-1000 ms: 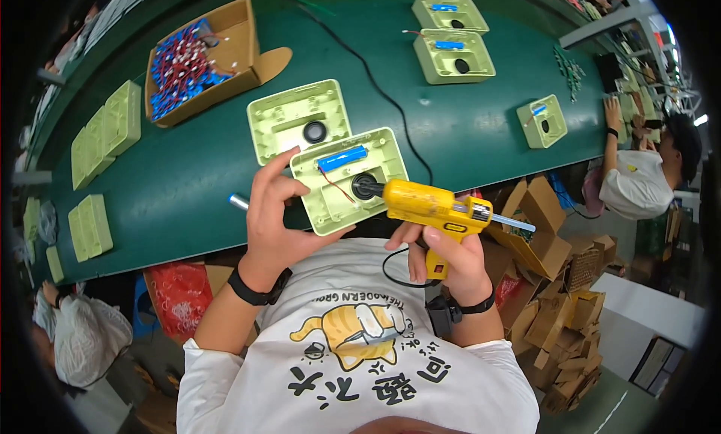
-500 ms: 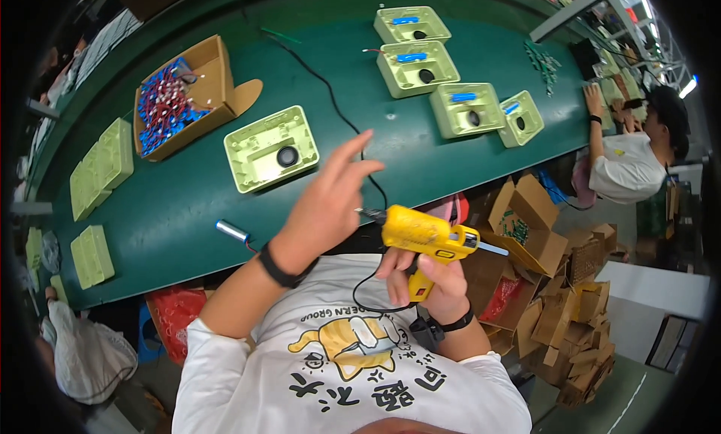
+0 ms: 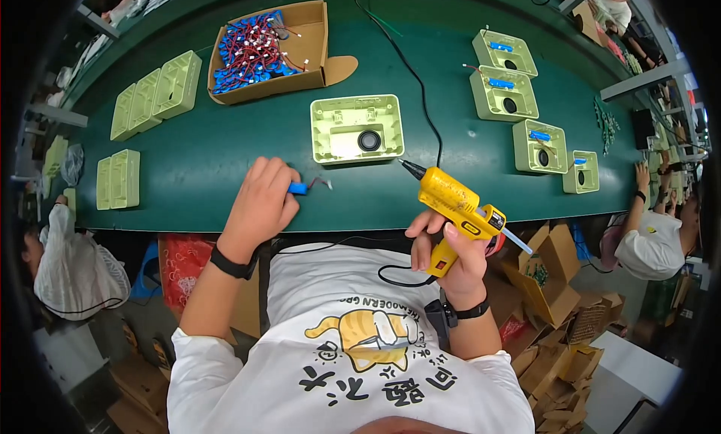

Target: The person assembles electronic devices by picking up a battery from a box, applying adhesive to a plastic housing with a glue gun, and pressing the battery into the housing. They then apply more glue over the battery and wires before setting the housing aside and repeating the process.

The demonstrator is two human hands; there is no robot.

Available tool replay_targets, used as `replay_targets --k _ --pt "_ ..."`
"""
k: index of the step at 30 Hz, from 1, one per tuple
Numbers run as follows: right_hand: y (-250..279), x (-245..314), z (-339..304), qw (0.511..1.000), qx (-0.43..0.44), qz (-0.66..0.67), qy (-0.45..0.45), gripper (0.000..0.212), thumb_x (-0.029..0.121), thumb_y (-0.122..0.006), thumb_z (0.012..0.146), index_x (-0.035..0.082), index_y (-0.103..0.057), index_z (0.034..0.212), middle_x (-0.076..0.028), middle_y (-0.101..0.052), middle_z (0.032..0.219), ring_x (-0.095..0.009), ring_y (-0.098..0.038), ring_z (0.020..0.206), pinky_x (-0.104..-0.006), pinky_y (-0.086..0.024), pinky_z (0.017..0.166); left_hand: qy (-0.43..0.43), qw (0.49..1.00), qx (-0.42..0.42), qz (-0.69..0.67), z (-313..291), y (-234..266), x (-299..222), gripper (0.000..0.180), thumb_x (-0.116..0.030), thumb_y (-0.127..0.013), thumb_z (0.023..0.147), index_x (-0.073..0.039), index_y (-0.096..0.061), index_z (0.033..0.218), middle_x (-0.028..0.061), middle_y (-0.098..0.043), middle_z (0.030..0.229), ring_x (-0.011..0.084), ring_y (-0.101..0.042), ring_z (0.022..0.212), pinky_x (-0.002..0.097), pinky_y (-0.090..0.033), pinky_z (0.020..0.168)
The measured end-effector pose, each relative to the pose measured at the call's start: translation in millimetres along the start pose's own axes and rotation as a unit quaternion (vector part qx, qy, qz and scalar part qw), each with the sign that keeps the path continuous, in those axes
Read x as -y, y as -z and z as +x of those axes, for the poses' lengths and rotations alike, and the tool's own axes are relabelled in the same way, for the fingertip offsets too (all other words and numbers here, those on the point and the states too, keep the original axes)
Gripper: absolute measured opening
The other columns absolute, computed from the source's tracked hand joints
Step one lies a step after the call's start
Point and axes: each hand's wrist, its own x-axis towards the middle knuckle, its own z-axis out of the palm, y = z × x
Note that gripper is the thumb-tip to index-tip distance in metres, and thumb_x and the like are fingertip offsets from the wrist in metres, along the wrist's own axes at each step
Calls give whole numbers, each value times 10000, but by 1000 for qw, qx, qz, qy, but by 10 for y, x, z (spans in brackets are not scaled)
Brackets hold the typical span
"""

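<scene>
My left hand (image 3: 263,197) is closed on a blue cylindrical battery (image 3: 298,188) near the front of the table. One end of the battery sticks out past my fingers, with thin wires and a small white connector trailing right. My right hand (image 3: 454,254) grips a yellow glue gun (image 3: 451,194), with a glue stick protruding from its back. The gun's black nozzle points up and left, close to the lower right corner of a pale green plastic housing (image 3: 342,150). Inside that housing sits a round black speaker (image 3: 369,140).
Behind stands a cardboard box (image 3: 319,47) full of blue batteries with wires. More green housings (image 3: 176,85) are at the left. On the right, several housings (image 3: 503,96) hold batteries and black round parts. A black cord (image 3: 428,96) crosses the table. A co-worker (image 3: 653,242) is at far right.
My left hand has come down to the table and closed on the battery that lay there. My right hand still holds the glue gun. The view has shifted left.
</scene>
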Motion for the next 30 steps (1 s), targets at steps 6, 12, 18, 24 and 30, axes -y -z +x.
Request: replay_targets --k 6,12,18,24,30 --pt "9 -291 477 967 -185 -82 153 241 261 -629 1152 39 -677 1231 -177 -755 1267 -258 -722 1181 -450 -585 1078 139 933 -161 -289 317 -269 24 336 63 -518 927 32 -654 1232 193 -678 1270 337 -657 1090 404 -532 994" --pt "129 -490 579 972 -124 -164 114 266 211 -626 1183 17 -704 1347 -102 -743 1303 -180 -679 1262 -352 -496 1130 141 899 -157 -384 332 -447 -462 317 64 -463 976 57 -596 1264 224 -646 1453 261 -651 1121 370 -523 1021" --pt "-44 -254 -36 957 -149 -233 84 217 170 -657 1155 0 -738 1262 -86 -760 1218 -218 -688 1220 -405 -517 1137 165 827 -151 -515 -167 -397 -749 301 -6 -483 1100 60 -568 1380 218 -598 1478 265 -629 1158 386 -516 1044" --pt "-252 206 199 922 -65 -379 -40 275 184 -698 1128 -22 -745 1305 -86 -796 1052 -224 -761 935 -413 -600 855 182 911 -207 -307 -165 -360 -442 255 -74 -578 1149 27 -642 1374 194 -598 1393 268 -636 1148 390 -534 1017" --pt "-345 191 657 802 16 -596 -26 325 270 -742 1074 -14 -786 1226 -200 -812 954 -402 -783 826 -487 -604 740 161 915 -257 -265 -191 -387 -363 231 -28 -767 1065 -8 -749 1294 151 -639 1291 216 -663 1055 327 -565 890"
